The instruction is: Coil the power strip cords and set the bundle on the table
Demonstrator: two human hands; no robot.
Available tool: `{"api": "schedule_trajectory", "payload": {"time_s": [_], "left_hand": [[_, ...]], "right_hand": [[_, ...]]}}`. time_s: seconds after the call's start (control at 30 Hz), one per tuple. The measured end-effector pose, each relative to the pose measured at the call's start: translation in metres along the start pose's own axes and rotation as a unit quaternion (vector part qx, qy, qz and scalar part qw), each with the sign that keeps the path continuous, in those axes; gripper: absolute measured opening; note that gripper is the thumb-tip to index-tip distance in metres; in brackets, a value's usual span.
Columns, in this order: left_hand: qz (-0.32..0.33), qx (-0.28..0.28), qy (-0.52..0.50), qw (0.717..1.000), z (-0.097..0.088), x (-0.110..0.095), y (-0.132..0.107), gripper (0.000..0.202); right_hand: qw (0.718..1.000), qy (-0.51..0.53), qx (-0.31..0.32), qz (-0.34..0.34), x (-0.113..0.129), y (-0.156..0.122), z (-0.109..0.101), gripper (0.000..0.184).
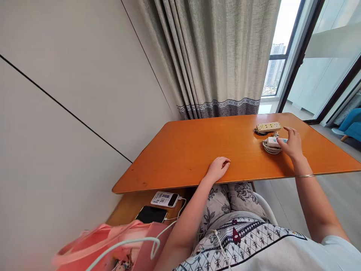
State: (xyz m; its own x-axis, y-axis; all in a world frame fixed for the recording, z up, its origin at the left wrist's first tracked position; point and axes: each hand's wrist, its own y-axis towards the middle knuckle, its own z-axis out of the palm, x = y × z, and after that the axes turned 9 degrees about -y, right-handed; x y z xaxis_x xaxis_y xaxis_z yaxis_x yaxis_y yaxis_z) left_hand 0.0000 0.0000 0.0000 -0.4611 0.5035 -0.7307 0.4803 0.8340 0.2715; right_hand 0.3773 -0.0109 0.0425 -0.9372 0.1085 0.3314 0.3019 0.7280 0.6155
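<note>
Right hand [292,142] held over white power strip [272,141] on the table

The left side of the view is taken up by a pale wall [70,56]. Beside it, a grey-beige curtain [220,56] is hung, its dark lower band met by the far edge of an orange-brown table [197,150]. Below the table's near edge, at the left, a pink bag [143,259] is seen, crossed by a pale cable [124,241].

The two hands are kept well apart. The left hand [218,168] is rested on the table by the near edge, loosely curled; how tightly it is closed cannot be told. The right hand is spread at the right part of the table, thumb and fingers parted, with one end of the white power strip partly covered; whether it is touched cannot be told.

Just beyond the white strip, a cream power strip [269,127] is placed. On a lower wooden surface [129,205], a dark-screened phone [152,214] is joined by a thin white cord [184,203] to a white power bank [164,199]. Beside the white strip, its pale cord [271,149] is coiled. A thin bracelet [304,175] is worn on the right arm.
</note>
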Motion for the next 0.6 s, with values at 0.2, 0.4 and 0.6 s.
{"api": "schedule_trajectory", "payload": {"time_s": [0.2, 0.4, 0.6], "left_hand": [[0.008, 0.001, 0.000, 1.000, 0.000, -0.001, 0.000, 0.021], [0.005, 0.000, 0.005, 1.000, 0.000, 0.001, 0.001, 0.021], [-0.001, -0.006, -0.076, 0.997, 0.011, -0.001, 0.001, 0.032]], "right_hand": [[0.954, -0.051, 0.294, 0.042, -0.025, 0.008, -0.004, 0.066], [0.950, -0.083, 0.284, 0.098, 0.000, -0.024, -0.012, 0.058], [0.963, -0.015, 0.264, 0.054, 0.043, -0.056, -0.008, 0.048]]}}
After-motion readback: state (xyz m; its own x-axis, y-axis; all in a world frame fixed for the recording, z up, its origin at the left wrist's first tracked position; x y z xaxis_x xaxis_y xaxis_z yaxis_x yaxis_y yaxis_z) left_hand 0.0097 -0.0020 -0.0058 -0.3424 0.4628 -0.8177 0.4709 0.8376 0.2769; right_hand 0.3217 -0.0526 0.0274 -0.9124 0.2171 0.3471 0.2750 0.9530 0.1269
